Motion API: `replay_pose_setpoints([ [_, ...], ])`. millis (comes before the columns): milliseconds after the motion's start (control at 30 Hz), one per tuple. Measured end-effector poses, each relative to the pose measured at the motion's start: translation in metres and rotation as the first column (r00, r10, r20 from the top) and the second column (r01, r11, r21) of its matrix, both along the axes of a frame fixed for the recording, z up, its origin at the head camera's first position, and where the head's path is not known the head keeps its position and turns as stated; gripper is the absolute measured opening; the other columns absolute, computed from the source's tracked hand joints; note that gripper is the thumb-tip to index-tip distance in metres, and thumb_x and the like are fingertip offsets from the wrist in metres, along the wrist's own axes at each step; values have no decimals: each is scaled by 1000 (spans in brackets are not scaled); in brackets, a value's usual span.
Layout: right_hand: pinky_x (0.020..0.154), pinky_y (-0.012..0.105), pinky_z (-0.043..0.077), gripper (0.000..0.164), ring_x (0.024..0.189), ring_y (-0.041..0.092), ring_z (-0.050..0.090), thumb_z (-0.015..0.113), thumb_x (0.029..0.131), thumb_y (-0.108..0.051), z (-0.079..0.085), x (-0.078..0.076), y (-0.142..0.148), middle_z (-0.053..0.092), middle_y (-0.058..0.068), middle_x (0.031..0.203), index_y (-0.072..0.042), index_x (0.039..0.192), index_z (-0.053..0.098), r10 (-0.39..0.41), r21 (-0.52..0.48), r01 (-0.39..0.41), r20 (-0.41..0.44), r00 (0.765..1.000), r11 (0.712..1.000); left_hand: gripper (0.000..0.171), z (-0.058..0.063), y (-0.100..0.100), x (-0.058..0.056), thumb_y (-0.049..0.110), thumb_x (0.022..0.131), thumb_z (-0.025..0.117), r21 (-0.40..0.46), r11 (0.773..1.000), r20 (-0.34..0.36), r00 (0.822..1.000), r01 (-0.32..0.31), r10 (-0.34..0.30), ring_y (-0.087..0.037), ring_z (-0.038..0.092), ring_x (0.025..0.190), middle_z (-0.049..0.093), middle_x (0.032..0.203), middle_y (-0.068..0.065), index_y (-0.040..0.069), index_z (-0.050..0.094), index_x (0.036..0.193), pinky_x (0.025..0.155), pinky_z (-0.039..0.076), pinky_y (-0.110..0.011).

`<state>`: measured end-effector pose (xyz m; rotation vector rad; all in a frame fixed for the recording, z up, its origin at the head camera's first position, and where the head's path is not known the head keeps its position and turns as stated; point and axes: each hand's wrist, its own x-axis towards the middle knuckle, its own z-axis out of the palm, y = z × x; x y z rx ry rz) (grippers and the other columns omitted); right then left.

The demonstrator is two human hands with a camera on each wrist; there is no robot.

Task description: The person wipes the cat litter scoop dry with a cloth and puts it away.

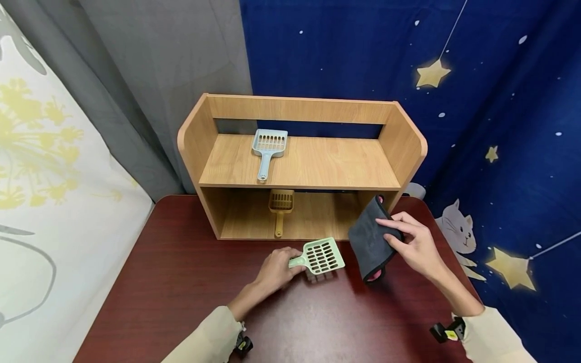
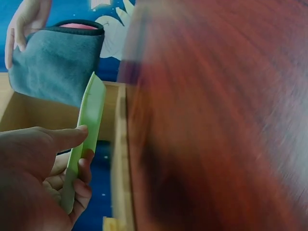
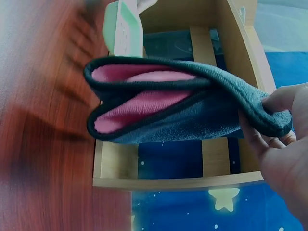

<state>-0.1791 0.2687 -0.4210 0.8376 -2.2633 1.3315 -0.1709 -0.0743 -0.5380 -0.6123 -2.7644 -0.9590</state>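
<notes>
My left hand [image 1: 278,267] grips a light green litter scoop [image 1: 323,256] by its handle, above the table in front of the shelf; the slotted head points right. In the left wrist view, the thumb and fingers pinch the scoop [image 2: 91,113] from both sides. My right hand [image 1: 415,242] pinches a folded grey cloth [image 1: 374,239] by one edge, to the right of the scoop. Pink lining and dark edging show between the layers of the cloth [image 3: 144,79] in the right wrist view. The cloth hangs in front of the shelf's lower right corner.
A two-tier wooden shelf [image 1: 317,164] stands at the back of the dark red table [image 1: 181,282]. A light blue scoop [image 1: 270,143] lies on its upper board, and a yellow-brown scoop [image 1: 281,201] on the lower one. Curtains [image 1: 336,50] hang behind and at the sides.
</notes>
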Motion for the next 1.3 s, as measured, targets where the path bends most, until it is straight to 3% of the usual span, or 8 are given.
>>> replay_pose_setpoints([
  [133,55,20,37,42,80,12,49,72,80,28,-10,-7,3,60,13,100,8,116,77,3,-5,-3,-1,1000,1000,30,14,-5,0,18,86,90,-5,1000,-16,999,28,-28,-14,67,78,79,106,-11,5,80,112,68,55,-33],
  [400,69,18,45,40,90,13,53,72,85,21,-12,-6,-20,63,10,101,1,118,80,62,-40,-61,20,998,997,28,30,-5,0,18,87,88,-23,997,-33,997,71,-72,-7,59,70,80,98,-6,6,81,111,62,50,-27],
  [567,68,19,45,40,89,14,53,74,88,17,-15,-4,-39,64,9,103,-3,123,78,90,-42,-87,73,993,995,27,34,-4,-1,18,88,88,-20,996,-32,995,89,-90,-5,57,69,80,97,-4,6,81,111,61,49,-26],
  [767,67,18,53,39,91,14,59,81,87,10,-22,-2,-59,65,11,107,-2,124,77,114,-49,-109,109,988,993,28,35,-3,-1,18,89,87,-15,994,-7,994,112,-112,-5,54,69,80,98,-4,5,81,112,61,48,-26],
  [933,72,18,55,41,96,14,62,85,83,7,-29,-2,-75,67,8,107,-7,122,80,34,-22,-31,140,990,999,27,37,-2,-2,19,89,87,-15,993,-16,993,114,-114,-6,56,71,80,98,-4,5,81,112,63,49,-28],
  [1033,78,18,53,43,99,16,63,86,81,6,-32,-1,-85,68,5,105,-11,120,81,-44,53,37,155,987,998,27,40,0,-3,20,89,86,-10,993,-25,993,114,-114,-7,59,73,80,99,-3,6,81,112,65,50,-29],
  [1200,83,30,52,42,101,20,68,89,78,-1,-38,-1,-102,73,1,105,-14,118,82,-149,243,107,161,976,964,29,46,3,-3,23,91,85,-2,994,-27,994,110,-110,-8,60,75,80,101,-1,8,81,115,67,49,-30],
  [1300,85,35,52,41,103,21,69,90,79,-4,-41,-2,-111,75,1,107,-14,118,82,-169,288,110,188,968,951,27,48,5,-2,22,90,85,-8,995,-25,994,102,-102,-9,60,75,80,100,-1,9,82,114,66,49,-30],
])
